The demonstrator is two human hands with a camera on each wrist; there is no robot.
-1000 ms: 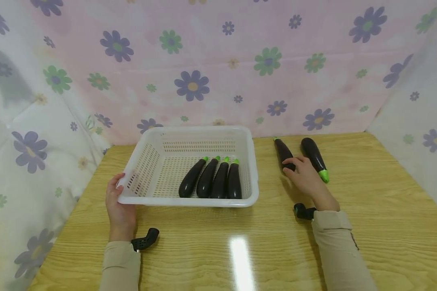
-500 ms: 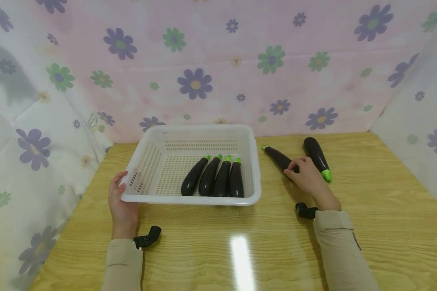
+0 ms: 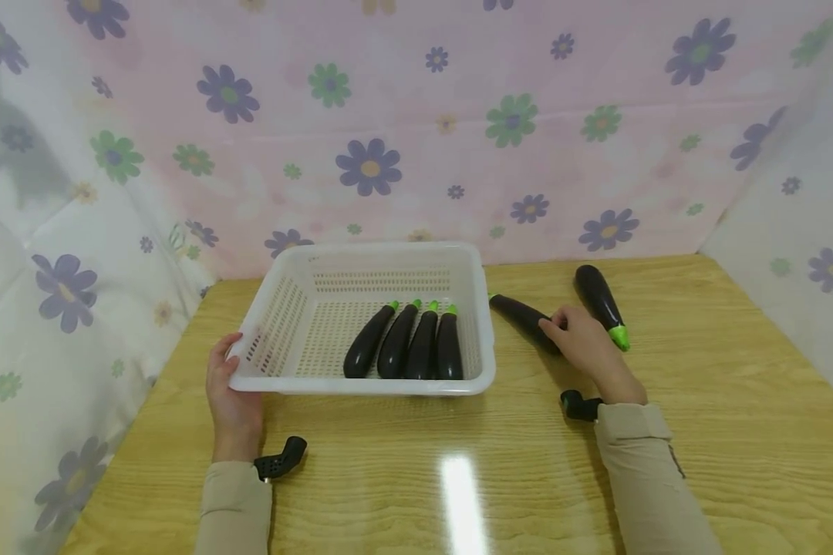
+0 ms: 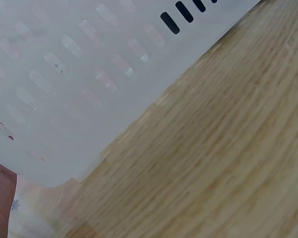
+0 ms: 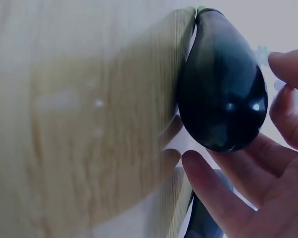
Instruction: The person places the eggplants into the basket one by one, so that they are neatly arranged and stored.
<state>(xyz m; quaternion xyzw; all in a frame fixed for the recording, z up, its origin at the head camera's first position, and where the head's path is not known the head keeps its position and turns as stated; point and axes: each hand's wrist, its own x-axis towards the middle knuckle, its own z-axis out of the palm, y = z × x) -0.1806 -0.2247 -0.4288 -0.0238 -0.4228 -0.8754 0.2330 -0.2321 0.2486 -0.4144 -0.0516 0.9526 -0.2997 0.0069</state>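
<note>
My left hand grips the near-left corner of a white plastic basket; part of a finger shows past the basket wall in the left wrist view. Several dark eggplants lie side by side in the basket's right half, green stems pointing away. Right of the basket, one eggplant lies on the table, stem end beside the basket wall. My right hand is at its thick end. In the right wrist view the fingers lie along its side, while the thumb stands apart from it.
Another eggplant lies just beyond my right hand, its green stem toward me. The wooden table ends at a flowered cloth backdrop, with cloth on both sides too.
The eggplant at my right hand has swung round on the table, its stem end moving left and nearer to the basket. My left hand and the basket stay in place.
</note>
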